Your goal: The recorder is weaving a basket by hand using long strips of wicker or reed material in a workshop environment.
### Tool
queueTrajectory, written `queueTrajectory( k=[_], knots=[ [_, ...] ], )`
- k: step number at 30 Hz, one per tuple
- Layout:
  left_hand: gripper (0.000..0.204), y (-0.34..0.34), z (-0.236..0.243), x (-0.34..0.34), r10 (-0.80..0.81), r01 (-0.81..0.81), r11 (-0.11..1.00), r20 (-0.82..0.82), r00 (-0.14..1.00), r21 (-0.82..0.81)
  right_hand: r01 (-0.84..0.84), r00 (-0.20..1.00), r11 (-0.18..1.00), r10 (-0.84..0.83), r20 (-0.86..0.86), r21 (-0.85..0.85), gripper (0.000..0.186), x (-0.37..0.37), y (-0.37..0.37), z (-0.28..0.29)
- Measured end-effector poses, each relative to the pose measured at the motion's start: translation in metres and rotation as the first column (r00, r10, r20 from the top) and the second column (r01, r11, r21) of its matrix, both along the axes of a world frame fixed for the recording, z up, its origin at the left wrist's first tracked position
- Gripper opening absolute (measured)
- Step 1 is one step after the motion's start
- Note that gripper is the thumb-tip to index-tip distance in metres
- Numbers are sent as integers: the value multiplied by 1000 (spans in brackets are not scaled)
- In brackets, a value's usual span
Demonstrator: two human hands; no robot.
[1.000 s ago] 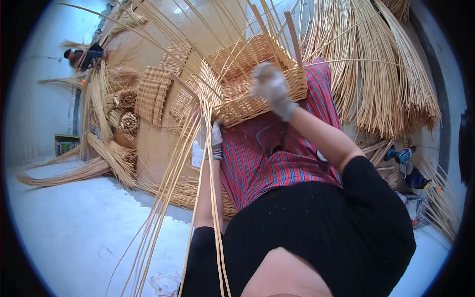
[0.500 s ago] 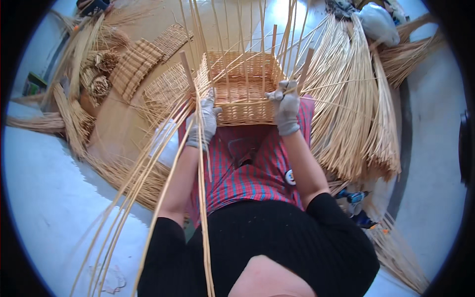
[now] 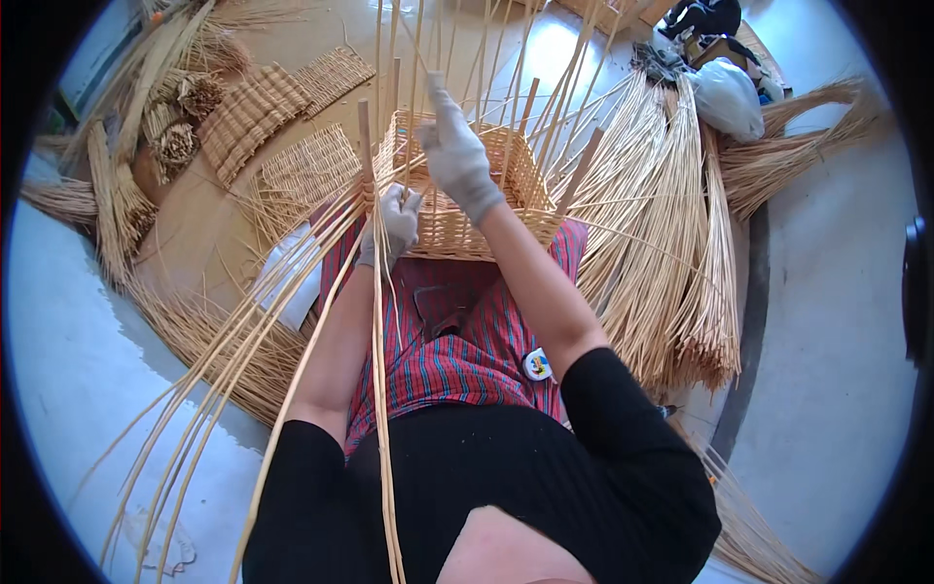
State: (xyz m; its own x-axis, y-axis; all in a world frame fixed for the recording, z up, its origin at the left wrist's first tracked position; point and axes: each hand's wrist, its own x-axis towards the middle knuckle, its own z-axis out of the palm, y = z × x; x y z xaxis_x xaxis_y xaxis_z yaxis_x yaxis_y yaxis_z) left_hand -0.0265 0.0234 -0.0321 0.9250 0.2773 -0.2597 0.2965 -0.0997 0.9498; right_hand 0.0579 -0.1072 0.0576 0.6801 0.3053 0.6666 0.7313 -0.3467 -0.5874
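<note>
A rectangular woven basket rests on my red-striped lap cloth, with tall cane stakes and short wooden posts rising from it. My left hand, in a grey-white glove, grips its front-left corner, where long loose strands trail toward me. My gloved right hand is raised over the basket left of its middle, fingers extended upward against a cane at their tips. The basket's interior is partly behind that hand and arm.
Woven mats and cane bundles lie at left. Long cane spreads at right, below a white plastic bag. Another person in dark clothing is at the top right. A white sheet lies beside my left arm.
The view has shifted and straightened. My right hand went from inside the basket to the front-right rim, then up and leftward. My left hand stays at the left corner, shifted slightly.
</note>
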Motion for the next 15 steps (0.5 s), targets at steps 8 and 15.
queueTrajectory(
  k=[8, 15],
  knots=[
    [27, -12, 9, 4, -12, 28, 975, 73, 997, -220, 147, 846, 791, 210, -489, 594, 21, -73, -106, -98],
    [15, -36, 13, 9, 264, -259, 962, 54, 963, -89, -99, 761, 751, 480, -436, 653, 13, -89, -77, -37]
  ],
)
